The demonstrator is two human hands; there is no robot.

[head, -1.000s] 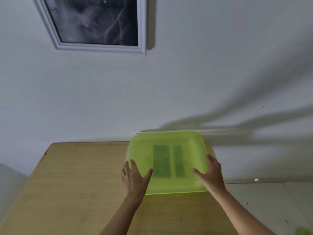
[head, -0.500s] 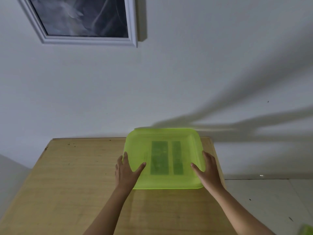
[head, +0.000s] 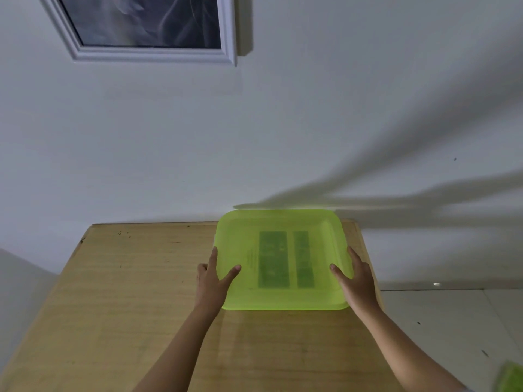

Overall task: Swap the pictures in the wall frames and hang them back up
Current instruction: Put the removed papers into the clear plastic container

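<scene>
Both hands gripped a green plastic tray (head: pixel 283 264) by its sides on the table (head: pixel 127 292), left hand (head: pixel 212 281) and right hand (head: pixel 358 284). The wall frame (head: pixel 152 53) hung at upper left.

A translucent green tray (head: pixel 283 258) is lying upside down at the far right corner of the wooden tabletop (head: pixel 127 292), its far edge against the white wall (head: pixel 311 123). The left hand (head: pixel 211 281) and right hand (head: pixel 357 281) are gripping its left and right sides, thumbs resting on top. A white-framed dark picture (head: pixel 147 26) is hanging on the wall above the tabletop's far edge.
</scene>
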